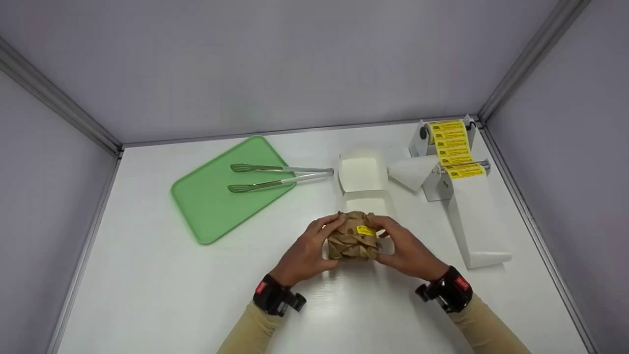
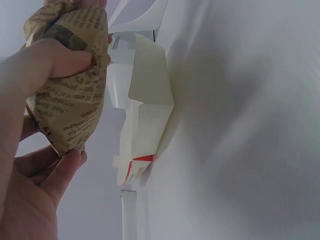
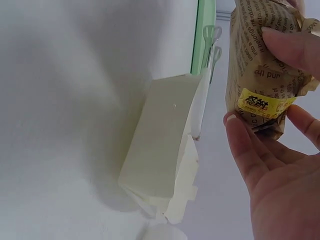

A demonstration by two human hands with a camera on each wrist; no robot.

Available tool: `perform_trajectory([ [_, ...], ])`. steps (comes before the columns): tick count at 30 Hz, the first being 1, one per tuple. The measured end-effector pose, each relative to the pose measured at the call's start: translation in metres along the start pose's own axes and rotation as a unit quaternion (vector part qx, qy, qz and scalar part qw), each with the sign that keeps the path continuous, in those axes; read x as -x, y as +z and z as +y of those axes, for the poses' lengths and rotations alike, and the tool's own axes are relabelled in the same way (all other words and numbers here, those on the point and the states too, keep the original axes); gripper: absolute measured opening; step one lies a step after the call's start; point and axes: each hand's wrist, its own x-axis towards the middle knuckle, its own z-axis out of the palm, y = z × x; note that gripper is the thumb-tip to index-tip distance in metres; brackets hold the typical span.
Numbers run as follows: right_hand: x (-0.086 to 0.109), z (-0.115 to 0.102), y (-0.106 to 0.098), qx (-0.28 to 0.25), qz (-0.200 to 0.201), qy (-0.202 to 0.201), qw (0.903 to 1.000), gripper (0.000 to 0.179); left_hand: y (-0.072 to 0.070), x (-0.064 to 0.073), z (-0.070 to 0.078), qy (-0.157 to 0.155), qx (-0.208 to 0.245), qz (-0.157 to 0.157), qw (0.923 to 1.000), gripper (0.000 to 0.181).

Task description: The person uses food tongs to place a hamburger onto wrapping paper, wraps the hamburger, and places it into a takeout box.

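Note:
A crumpled brown paper-wrapped parcel (image 1: pixel 350 246), printed with text, is held up between both hands. My left hand (image 1: pixel 305 253) grips its left side, and my right hand (image 1: pixel 410 251) grips the right side. Fingers and thumbs bend round the paper in both wrist views. A yellow sticker (image 3: pixel 262 103) is stuck on the wrapping; whatever lies inside is hidden. Just beyond and below the parcel stands an open white clamshell box (image 1: pixel 363 173), its near part partly covered by the parcel. In the left wrist view, the parcel is above the table and apart from the box (image 2: pixel 150 80).
Left of the box, metal tongs (image 1: pixel 258 186) lie partly on a green tray (image 1: pixel 209 216). To the right, a dispenser (image 1: pixel 435 184) carries a roll of yellow labels (image 1: pixel 449 142), with white backing strip (image 1: pixel 476 221) trailing forward. A white paper cone (image 1: pixel 413 172) lies beside it. Walls enclose the table.

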Motion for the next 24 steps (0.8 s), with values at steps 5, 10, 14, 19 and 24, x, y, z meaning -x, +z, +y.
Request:
perform_trajectory([
  [5,0.0,0.008,-0.012,-0.003,0.02,0.02,0.9996,0.078,0.007,-0.018,0.0,0.01,0.014,0.008,0.9998,0.094],
  [10,-0.001,0.017,-0.022,-0.004,0.035,0.053,0.998,0.076,0.014,-0.038,0.0,0.015,0.01,0.016,0.9997,0.094],
  [14,-0.001,0.026,-0.029,-0.007,0.046,0.073,0.9963,0.072,0.02,-0.053,0.0,0.014,0.007,0.017,0.9997,0.093],
  [19,-0.004,0.037,-0.034,-0.018,0.054,0.093,0.9941,0.07,0.029,-0.069,-0.006,0.013,0.008,0.018,0.9997,0.092],
  [24,-0.005,0.048,-0.033,-0.01,0.061,0.095,0.9936,0.068,0.037,-0.078,-0.011,0.011,0.012,0.016,0.9997,0.091],
])
